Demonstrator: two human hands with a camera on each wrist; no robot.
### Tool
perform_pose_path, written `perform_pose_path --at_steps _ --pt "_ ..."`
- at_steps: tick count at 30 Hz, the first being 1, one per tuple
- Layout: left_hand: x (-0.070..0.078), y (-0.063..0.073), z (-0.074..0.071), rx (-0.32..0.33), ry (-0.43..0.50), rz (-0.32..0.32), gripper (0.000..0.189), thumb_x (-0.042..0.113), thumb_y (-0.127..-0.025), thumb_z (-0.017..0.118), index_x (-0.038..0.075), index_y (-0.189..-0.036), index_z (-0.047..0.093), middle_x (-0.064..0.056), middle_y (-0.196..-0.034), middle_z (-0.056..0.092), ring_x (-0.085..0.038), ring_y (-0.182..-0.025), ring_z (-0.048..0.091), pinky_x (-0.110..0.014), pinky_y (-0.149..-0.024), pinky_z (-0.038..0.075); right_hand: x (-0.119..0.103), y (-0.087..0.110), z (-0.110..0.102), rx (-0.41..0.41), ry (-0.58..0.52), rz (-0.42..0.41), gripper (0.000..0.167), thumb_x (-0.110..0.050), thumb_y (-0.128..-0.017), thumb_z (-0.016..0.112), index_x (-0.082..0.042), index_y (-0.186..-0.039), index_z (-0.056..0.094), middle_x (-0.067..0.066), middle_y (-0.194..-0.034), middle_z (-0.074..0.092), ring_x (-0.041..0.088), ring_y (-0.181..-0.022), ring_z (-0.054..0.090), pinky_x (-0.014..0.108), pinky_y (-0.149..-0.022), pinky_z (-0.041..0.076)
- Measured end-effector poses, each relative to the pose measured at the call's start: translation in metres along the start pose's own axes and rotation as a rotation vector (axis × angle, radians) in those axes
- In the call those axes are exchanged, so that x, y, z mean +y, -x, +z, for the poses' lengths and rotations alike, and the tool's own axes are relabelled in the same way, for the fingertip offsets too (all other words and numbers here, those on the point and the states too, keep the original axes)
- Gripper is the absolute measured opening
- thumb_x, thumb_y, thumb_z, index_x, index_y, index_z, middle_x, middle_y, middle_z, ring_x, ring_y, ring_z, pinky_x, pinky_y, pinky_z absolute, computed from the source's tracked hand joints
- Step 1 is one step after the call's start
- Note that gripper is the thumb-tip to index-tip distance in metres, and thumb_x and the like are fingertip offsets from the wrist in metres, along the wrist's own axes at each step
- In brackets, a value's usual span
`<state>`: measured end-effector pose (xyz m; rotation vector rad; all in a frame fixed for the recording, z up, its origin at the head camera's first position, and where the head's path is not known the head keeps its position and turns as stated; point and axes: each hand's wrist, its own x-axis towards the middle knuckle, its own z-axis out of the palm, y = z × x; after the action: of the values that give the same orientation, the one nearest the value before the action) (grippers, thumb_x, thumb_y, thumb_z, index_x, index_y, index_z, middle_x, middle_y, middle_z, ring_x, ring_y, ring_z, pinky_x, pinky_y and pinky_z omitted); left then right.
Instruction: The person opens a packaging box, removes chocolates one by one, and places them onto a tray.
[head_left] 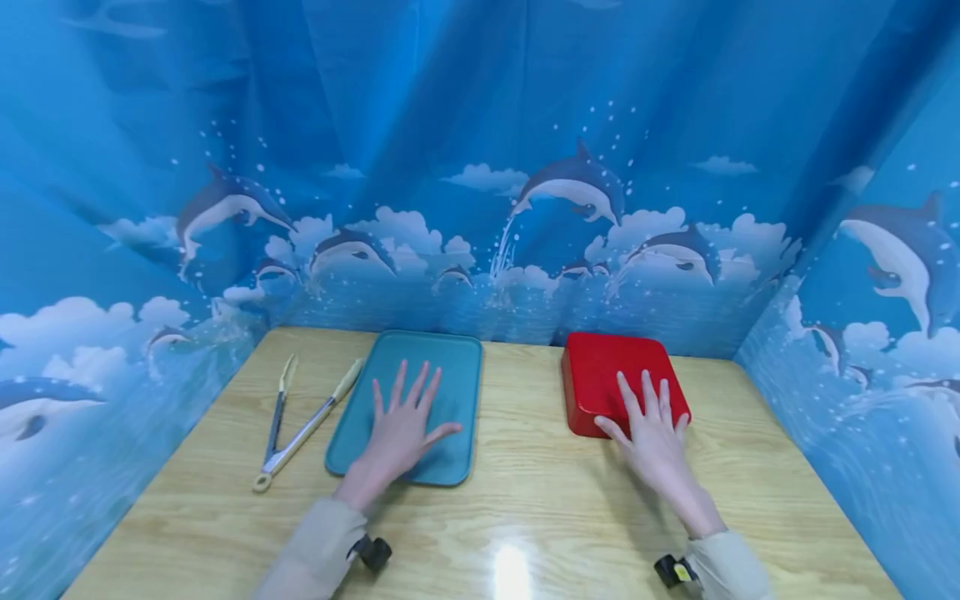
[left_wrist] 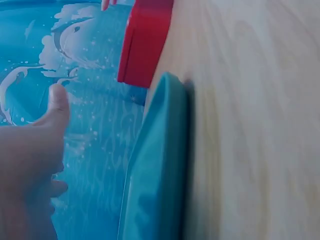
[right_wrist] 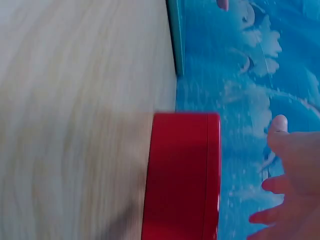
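Observation:
My left hand [head_left: 400, 433], fingers spread and straight, hovers over a teal tray [head_left: 459, 392] with a raised rim. In the left wrist view a gap separates that hand from the tray's edge [left_wrist: 172, 130]. Above the near part of a red box [head_left: 600, 358] my right hand [head_left: 654, 442] is held with its fingers fanned out. The right wrist view shows the box's side [right_wrist: 177, 175] and the hand apart from it. Neither hand holds anything. To the left of the tray lie tongs [head_left: 277, 461] with metal arms and cream tips, spread apart.
The wooden table [head_left: 525, 500] bears the tray, box and tongs. A blue curtain [head_left: 450, 125] printed with dolphins and clouds stands behind it and along both sides. The tongs' right arm comes close to the tray's left rim. A small dark device [head_left: 372, 552] sits at the left wrist.

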<state>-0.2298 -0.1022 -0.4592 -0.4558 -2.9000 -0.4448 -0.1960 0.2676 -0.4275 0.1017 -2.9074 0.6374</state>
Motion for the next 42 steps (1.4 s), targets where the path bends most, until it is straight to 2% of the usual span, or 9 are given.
perform_pose_path --at_steps 6,11,16,19,21,23,31,35,42 --pt "0.021 -0.02 -0.005 0.032 0.215 0.052 0.084 0.055 -0.1 0.055 0.013 -0.163 0.02 -0.013 -0.167 0.021 -0.034 -0.156 0.004 -0.068 -0.118 0.006 0.027 -0.004 -0.023 0.077 -0.041 0.041 0.085 -0.037 -0.099 0.065 -0.007 -0.162 0.018 0.033 -0.159 0.024 0.056 -0.143 0.022 0.076 -0.104 0.031" --pt "0.045 -0.039 -0.004 0.065 0.363 0.061 0.078 0.057 -0.102 0.048 0.01 -0.161 0.026 -0.014 -0.164 0.03 -0.032 -0.154 0.018 -0.06 -0.121 0.018 0.054 -0.006 -0.034 0.141 -0.137 0.029 0.076 -0.037 -0.103 0.058 -0.001 -0.16 0.023 0.034 -0.156 0.03 0.056 -0.139 0.031 0.074 -0.105 0.032" --pt "0.071 -0.057 0.003 0.096 0.492 0.08 0.073 0.052 -0.104 0.047 0.009 -0.16 0.028 -0.015 -0.162 0.035 -0.034 -0.149 0.031 -0.053 -0.12 0.027 0.082 -0.012 -0.038 0.147 -0.301 0.003 0.072 -0.033 -0.105 0.057 0.0 -0.159 0.025 0.033 -0.157 0.03 0.055 -0.139 0.034 0.07 -0.105 0.035" --pt "0.089 -0.069 0.011 0.09 0.582 0.095 0.07 0.05 -0.105 0.047 0.01 -0.16 0.03 -0.013 -0.161 0.037 -0.033 -0.148 0.034 -0.052 -0.119 0.03 0.096 -0.016 -0.037 0.114 -0.44 0.016 0.07 -0.028 -0.105 0.057 0.001 -0.16 0.024 0.032 -0.158 0.029 0.055 -0.139 0.035 0.035 -0.108 0.046" --pt "0.101 -0.076 0.017 0.076 0.63 0.101 0.069 0.05 -0.105 0.047 0.011 -0.16 0.03 -0.011 -0.161 0.037 -0.031 -0.147 0.036 -0.051 -0.118 0.031 0.104 -0.017 -0.037 0.076 -0.523 0.031 0.071 -0.026 -0.105 0.056 0.0 -0.16 0.02 0.031 -0.16 0.027 0.054 -0.141 0.033 0.012 -0.1 0.043" --pt "0.112 -0.082 0.023 0.057 0.678 0.105 0.069 0.05 -0.105 0.048 0.012 -0.16 0.031 -0.01 -0.161 0.038 -0.029 -0.146 0.039 -0.051 -0.117 0.033 0.11 -0.016 -0.037 0.031 -0.589 0.046 0.073 -0.026 -0.106 0.056 -0.001 -0.161 0.016 0.031 -0.16 0.026 0.053 -0.142 0.031 -0.001 -0.086 0.035" --pt "0.145 -0.092 0.05 -0.065 0.721 0.101 0.08 0.056 -0.099 0.055 0.016 -0.162 0.026 -0.007 -0.163 0.034 -0.028 -0.148 0.036 -0.051 -0.115 0.038 0.12 -0.016 -0.034 -0.144 -0.637 0.096 0.084 -0.028 -0.103 0.061 -0.004 -0.163 0.006 0.026 -0.165 0.017 0.047 -0.149 0.022 0.001 -0.087 0.036" --pt "0.155 -0.091 0.064 -0.11 0.67 0.123 0.086 0.052 -0.097 0.062 0.011 -0.162 0.023 -0.01 -0.163 0.033 -0.029 -0.148 0.035 -0.051 -0.114 0.039 0.119 -0.017 -0.031 -0.167 -0.618 0.113 0.088 -0.027 -0.101 0.064 -0.004 -0.163 0.006 0.026 -0.165 0.016 0.049 -0.149 0.022 0.003 -0.085 0.038" --pt "0.162 -0.092 0.076 -0.105 0.617 0.144 0.091 0.041 -0.091 0.075 0.002 -0.159 0.029 -0.015 -0.153 0.047 -0.029 -0.136 0.049 -0.041 -0.106 0.048 0.119 -0.018 -0.028 -0.148 -0.621 0.137 0.085 -0.022 -0.1 0.066 0.003 -0.161 0.013 0.029 -0.164 0.019 0.049 -0.148 0.024 0.0 -0.085 0.038"
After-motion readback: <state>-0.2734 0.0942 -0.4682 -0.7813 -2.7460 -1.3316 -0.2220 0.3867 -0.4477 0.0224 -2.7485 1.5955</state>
